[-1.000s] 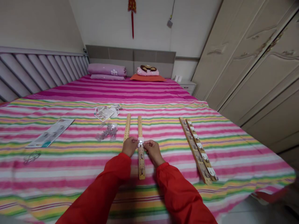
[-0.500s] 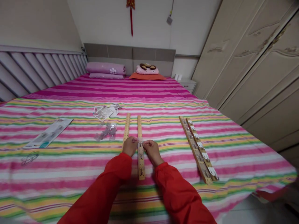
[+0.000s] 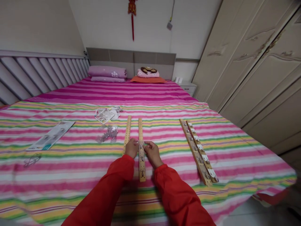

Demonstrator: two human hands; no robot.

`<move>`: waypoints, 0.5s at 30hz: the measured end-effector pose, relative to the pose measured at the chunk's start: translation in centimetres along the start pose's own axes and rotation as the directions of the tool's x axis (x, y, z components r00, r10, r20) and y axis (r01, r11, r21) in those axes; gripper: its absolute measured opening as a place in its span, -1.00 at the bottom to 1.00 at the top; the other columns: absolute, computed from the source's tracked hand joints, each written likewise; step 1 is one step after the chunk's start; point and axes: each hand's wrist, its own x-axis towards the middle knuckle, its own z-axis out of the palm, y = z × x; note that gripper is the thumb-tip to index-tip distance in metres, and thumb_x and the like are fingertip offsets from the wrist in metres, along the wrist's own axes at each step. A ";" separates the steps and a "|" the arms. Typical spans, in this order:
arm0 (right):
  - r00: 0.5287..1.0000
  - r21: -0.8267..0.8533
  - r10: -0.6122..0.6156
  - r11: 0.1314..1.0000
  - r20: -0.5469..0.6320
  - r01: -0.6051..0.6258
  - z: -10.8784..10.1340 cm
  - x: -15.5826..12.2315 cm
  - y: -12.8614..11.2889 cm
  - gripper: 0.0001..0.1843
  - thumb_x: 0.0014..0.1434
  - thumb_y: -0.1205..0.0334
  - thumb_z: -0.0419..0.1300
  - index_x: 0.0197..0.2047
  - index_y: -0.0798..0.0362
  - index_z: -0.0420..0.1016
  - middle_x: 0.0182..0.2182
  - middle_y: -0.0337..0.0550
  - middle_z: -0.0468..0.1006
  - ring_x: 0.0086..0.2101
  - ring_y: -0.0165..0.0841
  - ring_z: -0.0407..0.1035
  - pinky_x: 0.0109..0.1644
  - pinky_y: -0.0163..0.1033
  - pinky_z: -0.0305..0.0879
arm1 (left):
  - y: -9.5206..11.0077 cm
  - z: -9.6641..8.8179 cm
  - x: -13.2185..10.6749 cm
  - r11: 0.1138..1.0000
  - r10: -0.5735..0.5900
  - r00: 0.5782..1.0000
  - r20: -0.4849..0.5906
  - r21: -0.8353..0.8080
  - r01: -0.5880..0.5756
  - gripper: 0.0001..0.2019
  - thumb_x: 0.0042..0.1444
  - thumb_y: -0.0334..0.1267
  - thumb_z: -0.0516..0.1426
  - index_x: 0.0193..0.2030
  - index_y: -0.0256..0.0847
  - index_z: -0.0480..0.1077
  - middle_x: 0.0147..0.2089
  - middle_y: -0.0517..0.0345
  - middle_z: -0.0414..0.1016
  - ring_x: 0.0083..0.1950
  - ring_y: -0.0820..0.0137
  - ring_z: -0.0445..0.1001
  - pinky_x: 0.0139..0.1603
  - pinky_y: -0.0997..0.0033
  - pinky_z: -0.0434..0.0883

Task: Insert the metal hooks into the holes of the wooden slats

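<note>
On the striped bedspread (image 3: 70,163) lie two perforated wooden strips side by side. My left hand (image 3: 131,148) and my right hand (image 3: 152,153) meet over the right-hand strip (image 3: 141,150), both pinched on a small clear adhesive hook (image 3: 141,144) held against it. Small metal hooks sit lower on that strip. The left strip (image 3: 127,131) lies bare beside my left hand. Both arms wear red sleeves.
Two more wooden strips (image 3: 198,150) fitted with several white-backed hooks lie to the right. Loose clear hooks (image 3: 108,134), opened packaging (image 3: 107,114) and a flat card pack (image 3: 51,135) lie to the left. Pillows sit at the headboard; a wardrobe (image 3: 258,62) stands on the right.
My hands stay at the same spot on the strip. The white piece seen between my fingers a second ago is now mostly covered by them.
</note>
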 end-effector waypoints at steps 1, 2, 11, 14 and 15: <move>1.000 -0.008 -0.016 1.000 0.013 0.016 0.0 -0.1 0.1 -0.64 -0.16 0.19 0.24 -0.23 0.12 0.51 -0.74 -0.46 0.26 -0.68 -0.48 0.16 -0.56 -0.35 0.16 | 0.0 -0.1 -0.1 1.000 0.017 1.000 0.002 0.006 -0.017 -0.78 -0.07 -0.49 0.09 -0.24 -0.30 0.42 -0.55 0.32 0.27 -0.56 0.55 0.32 -0.49 0.56 0.36; 0.999 -0.023 -0.037 0.999 0.030 0.038 -0.1 -0.1 0.1 -0.59 -0.13 0.19 0.23 -0.15 0.12 0.51 -0.73 -0.45 0.27 -0.67 -0.47 0.16 -0.55 -0.34 0.18 | 0.0 -0.2 -0.3 0.998 0.052 0.999 0.006 0.026 -0.052 -0.75 -0.06 -0.49 0.09 -0.20 -0.29 0.43 -0.53 0.29 0.29 -0.53 0.53 0.33 -0.45 0.54 0.37; 0.944 -0.467 -0.285 0.820 0.166 0.330 -0.5 -0.5 0.1 -0.59 0.11 0.32 0.04 0.01 0.01 0.50 -0.27 -0.09 0.56 -0.23 -0.26 0.39 -0.06 -0.15 0.30 | -0.3 -1.1 -1.5 0.807 0.378 0.904 0.200 0.408 -0.427 -0.72 0.07 -0.38 0.01 -0.16 -0.26 0.49 -0.44 0.13 0.28 -0.29 0.35 0.33 -0.18 0.39 0.32; 0.935 -0.567 -0.271 0.743 0.231 0.355 -0.4 -0.5 -0.2 -0.55 0.14 0.36 0.00 0.09 0.02 0.43 -0.31 -0.08 0.53 -0.25 -0.27 0.38 -0.09 -0.18 0.30 | -0.4 -1.1 -1.3 0.788 0.362 0.896 0.259 0.429 -0.442 -0.72 0.12 -0.33 -0.03 -0.14 -0.27 0.47 -0.40 0.11 0.28 -0.32 0.36 0.33 -0.20 0.40 0.31; 0.933 -0.593 -0.262 0.722 0.246 0.358 -0.4 -0.5 -0.3 -0.54 0.15 0.37 -0.01 0.10 0.04 0.41 -0.32 -0.07 0.52 -0.27 -0.27 0.38 -0.11 -0.19 0.30 | -0.5 -1.1 -1.2 0.787 0.356 0.893 0.274 0.428 -0.445 -0.71 0.14 -0.32 -0.04 -0.14 -0.28 0.46 -0.38 0.10 0.28 -0.33 0.37 0.33 -0.21 0.40 0.31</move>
